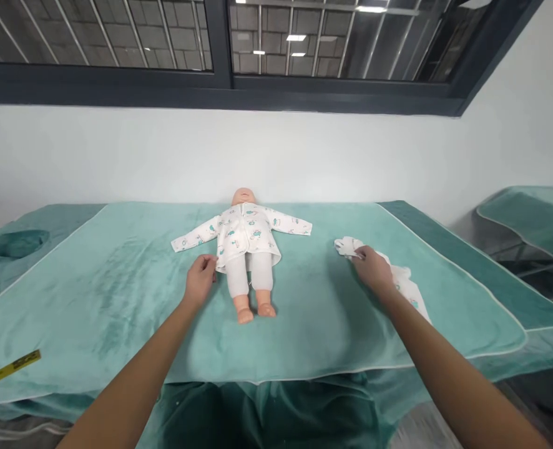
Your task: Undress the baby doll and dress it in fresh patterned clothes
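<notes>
A baby doll (266, 310) lies on its back, feet toward me, on a green blanket (299, 337). It wears a white baby shirt (251, 231) with a small green print, its long sleeves spread to both sides. The doll's legs are white down to bare lower legs and feet. At the shirt's lower left corner, my left hand (200, 279) is closed in a pinch on the hem. Farther right, my right hand (372, 269) grips a bunched white baby garment (410, 290) with a similar print; part of it is hidden under my hand and forearm.
A white wall (164, 153) rises behind the bed, below a dark window frame (304, 96). A yellow strip with black marks (9, 369) lies at the left front. Another green cover (533, 215) hangs over something at the far right.
</notes>
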